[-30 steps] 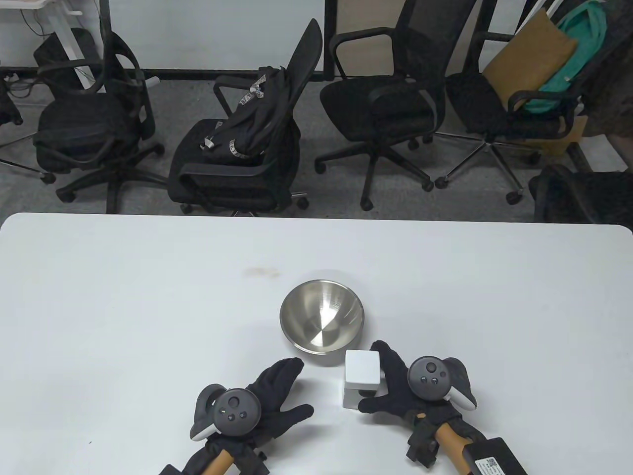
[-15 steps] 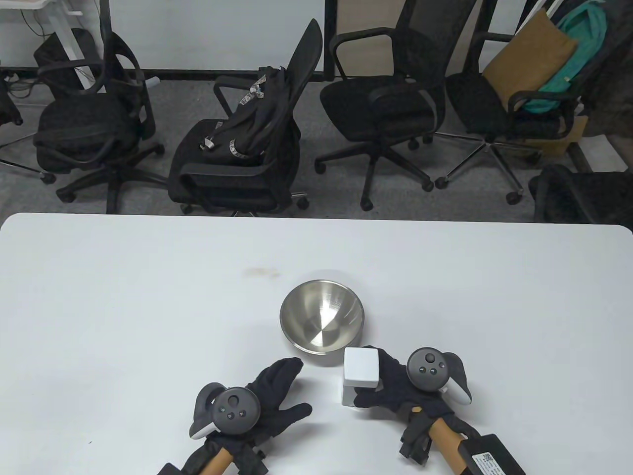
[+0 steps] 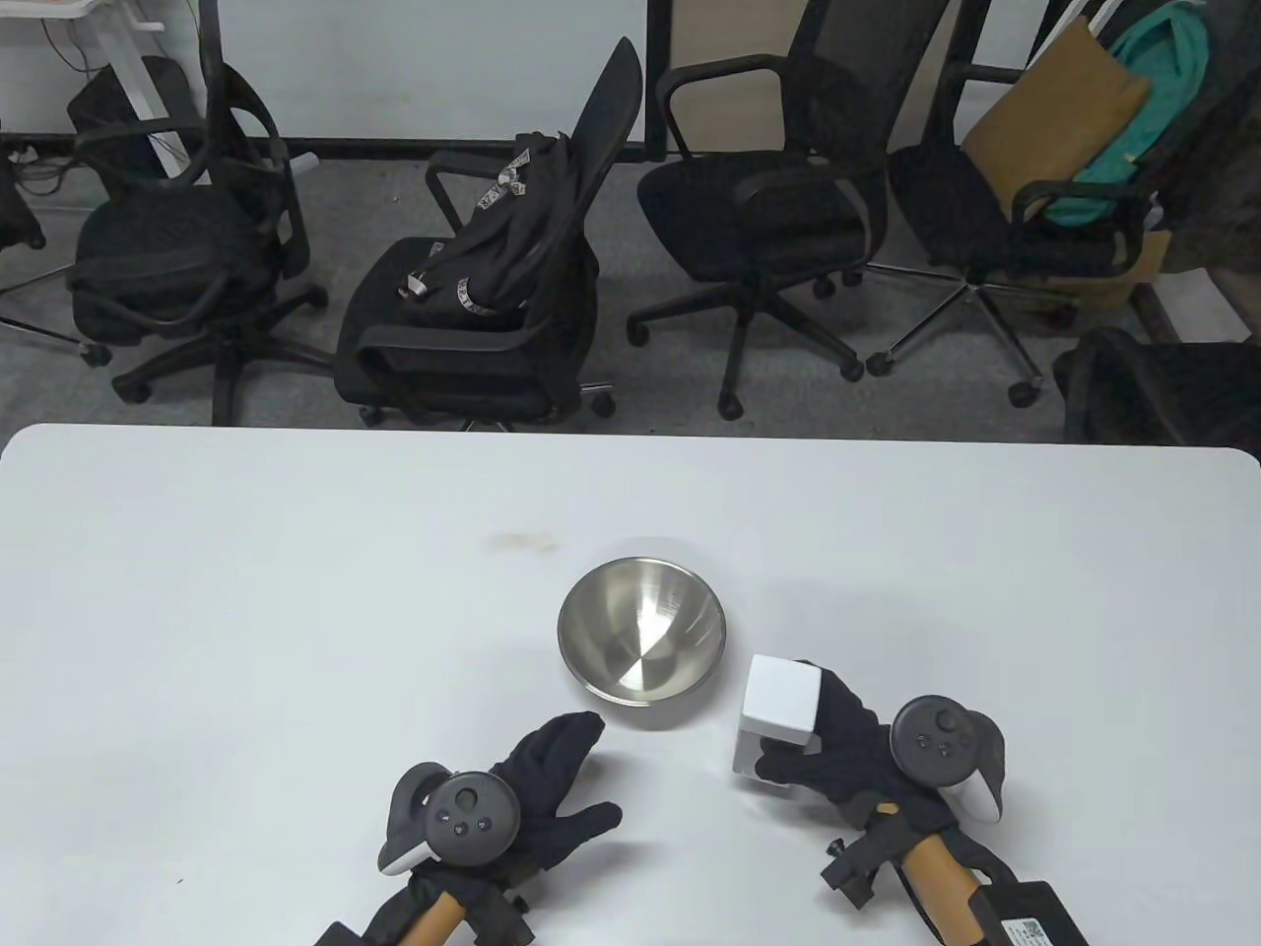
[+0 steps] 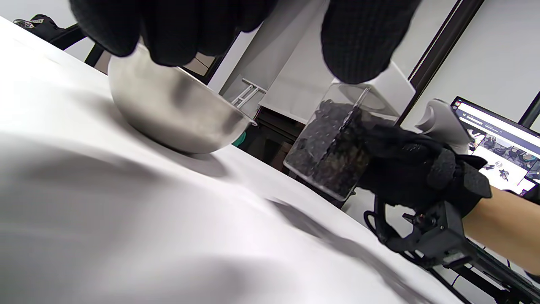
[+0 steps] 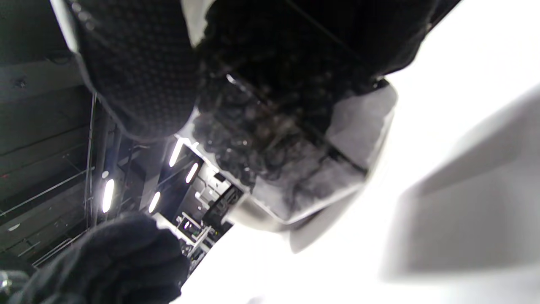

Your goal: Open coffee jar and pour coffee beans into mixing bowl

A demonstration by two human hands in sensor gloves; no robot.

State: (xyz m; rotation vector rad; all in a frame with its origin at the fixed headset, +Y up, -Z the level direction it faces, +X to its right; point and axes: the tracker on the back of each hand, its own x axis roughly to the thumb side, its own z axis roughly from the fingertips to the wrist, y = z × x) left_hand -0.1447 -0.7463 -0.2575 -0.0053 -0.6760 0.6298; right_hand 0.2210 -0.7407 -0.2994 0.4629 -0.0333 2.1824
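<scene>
Lifted off the table since a moment ago, the coffee jar (image 3: 778,711) is now hanging to the right of the steel mixing bowl (image 3: 641,633), tilted, where before it was standing just in front of the bowl's near rim. The right hand (image 3: 847,754) is gripping it, thumb and fingers curled round its clear body, and the square white lid (image 3: 781,699) is still sitting on top. Dark coffee beans (image 4: 327,147) are showing through the jar's wall in the left wrist view. The left hand (image 3: 537,798) is lying flat on the white table (image 3: 246,611), fingers spread and holding nothing, pointing toward the bowl. Nothing is standing between jar and bowl. Beyond the table's far edge, black office chairs are lining the floor, one carrying a black backpack (image 3: 502,232), another a tan cushion (image 3: 1054,108).
</scene>
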